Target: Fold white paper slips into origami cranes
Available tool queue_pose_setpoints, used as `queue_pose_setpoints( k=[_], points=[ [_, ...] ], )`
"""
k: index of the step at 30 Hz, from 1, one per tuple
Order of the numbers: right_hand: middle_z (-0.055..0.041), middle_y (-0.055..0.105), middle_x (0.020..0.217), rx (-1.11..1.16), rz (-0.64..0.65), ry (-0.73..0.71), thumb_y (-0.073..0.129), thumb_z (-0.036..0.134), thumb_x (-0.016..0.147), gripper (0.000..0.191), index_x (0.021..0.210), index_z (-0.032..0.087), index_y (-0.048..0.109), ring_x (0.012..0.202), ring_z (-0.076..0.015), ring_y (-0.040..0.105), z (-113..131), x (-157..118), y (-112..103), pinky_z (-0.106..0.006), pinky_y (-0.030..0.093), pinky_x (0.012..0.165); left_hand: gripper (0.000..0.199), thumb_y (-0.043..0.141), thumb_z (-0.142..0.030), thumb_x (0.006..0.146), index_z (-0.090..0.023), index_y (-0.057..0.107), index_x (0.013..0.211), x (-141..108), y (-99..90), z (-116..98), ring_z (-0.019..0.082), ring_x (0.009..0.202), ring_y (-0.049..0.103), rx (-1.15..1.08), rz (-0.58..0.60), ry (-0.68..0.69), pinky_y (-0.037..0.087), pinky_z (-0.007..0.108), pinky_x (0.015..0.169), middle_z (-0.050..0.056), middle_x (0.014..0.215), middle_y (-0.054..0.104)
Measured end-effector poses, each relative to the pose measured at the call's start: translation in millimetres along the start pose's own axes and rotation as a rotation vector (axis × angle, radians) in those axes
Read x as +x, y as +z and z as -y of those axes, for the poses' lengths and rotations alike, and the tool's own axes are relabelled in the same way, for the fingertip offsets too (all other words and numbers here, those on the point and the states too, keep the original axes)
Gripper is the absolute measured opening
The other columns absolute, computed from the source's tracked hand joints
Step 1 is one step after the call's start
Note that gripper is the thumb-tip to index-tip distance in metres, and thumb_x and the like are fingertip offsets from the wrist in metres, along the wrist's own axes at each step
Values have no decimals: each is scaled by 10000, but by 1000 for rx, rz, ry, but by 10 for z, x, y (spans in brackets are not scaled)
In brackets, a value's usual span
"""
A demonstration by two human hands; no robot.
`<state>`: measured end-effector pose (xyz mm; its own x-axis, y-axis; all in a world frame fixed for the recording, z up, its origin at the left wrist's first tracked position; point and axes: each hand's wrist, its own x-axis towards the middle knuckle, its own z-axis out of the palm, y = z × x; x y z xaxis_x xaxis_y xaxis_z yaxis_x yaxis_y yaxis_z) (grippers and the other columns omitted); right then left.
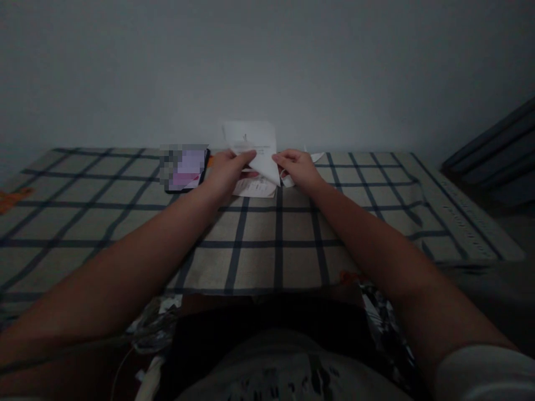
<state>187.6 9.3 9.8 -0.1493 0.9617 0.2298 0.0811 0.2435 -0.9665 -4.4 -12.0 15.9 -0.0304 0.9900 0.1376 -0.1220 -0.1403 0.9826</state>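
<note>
A white sheet of paper (256,135) with some print on it is raised above the table, tilted up toward me. My left hand (231,168) grips its left side, thumb on the face of the sheet. At the right edge, my right hand (296,166) pinches the paper between thumb and fingers. Beneath the sheet, another printed paper (256,187) lies flat on the cloth, partly covered. A small white scrap (316,157) shows behind my right hand; its kind is unclear.
A phone or tablet with a lit, blurred screen (188,167) lies left of my left hand. The checked tablecloth (259,267) covers the table, which meets a plain wall (267,67). An orange item (14,199) sits at the left edge. Dark slats (497,150) stand at the right.
</note>
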Motion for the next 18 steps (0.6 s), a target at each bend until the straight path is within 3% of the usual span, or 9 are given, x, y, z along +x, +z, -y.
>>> queue_pose_setpoints(
  k=[5, 12, 18],
  points=[
    [39, 594, 598, -31, -88, -18, 743, 255, 938, 257, 721, 182, 625, 515, -78, 514, 49, -3, -31, -206, 460, 537, 327, 865, -317, 756, -142, 769, 1014, 81, 64, 61, 214, 926, 784, -54, 127, -53, 660, 301, 771, 132, 1119, 815],
    [-4, 680, 724, 15, 24, -16, 745, 553, 922, 390, 802, 192, 661, 589, -89, 598, -98, 52, -48, -207, 481, 548, 338, 883, -369, 751, -132, 781, 969, 28, -29, 179, 233, 884, 794, -12, 70, 29, 664, 325, 790, 129, 1045, 825],
    [-19, 710, 753, -21, 130, 8, 762, 483, 919, 336, 806, 174, 696, 636, -92, 616, -58, 7, -60, -194, 476, 547, 358, 871, -385, 753, -131, 771, 984, 72, -122, 166, 209, 861, 792, -1, 30, 47, 651, 276, 746, 124, 1052, 820]
  ],
)
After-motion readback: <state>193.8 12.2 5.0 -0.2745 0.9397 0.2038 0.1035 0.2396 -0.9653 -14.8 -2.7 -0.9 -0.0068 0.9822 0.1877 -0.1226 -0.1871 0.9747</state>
